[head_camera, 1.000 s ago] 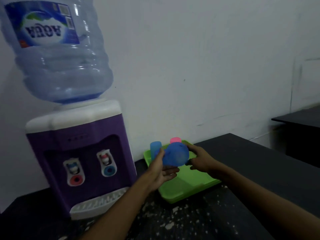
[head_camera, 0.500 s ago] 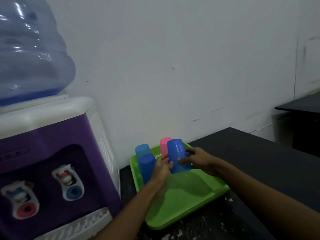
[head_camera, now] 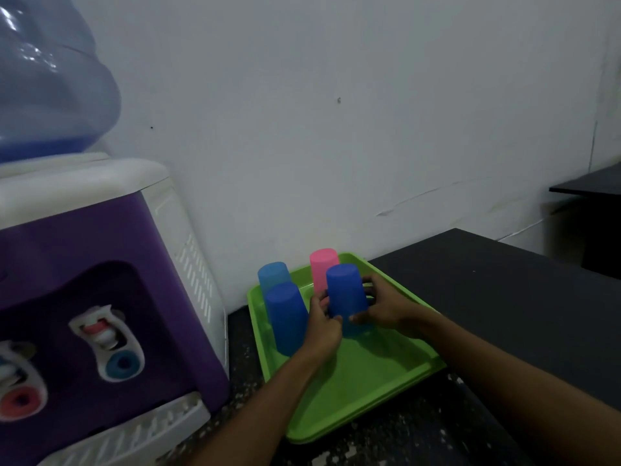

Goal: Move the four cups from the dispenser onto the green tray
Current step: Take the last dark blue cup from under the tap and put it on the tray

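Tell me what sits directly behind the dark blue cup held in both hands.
Behind the held dark blue cup stands an upside-down pink cup on the green tray. Its lower part is hidden by the cup and the left hand.

place: office pantry corner | cues: water dispenser [head_camera: 100,297], dark counter [head_camera: 487,297], bare white wall [head_camera: 336,129]

My dark, speckled table [head_camera: 497,317] carries the purple water dispenser [head_camera: 100,297] on its left and, just right of that, the green tray [head_camera: 363,391] near the far wall.
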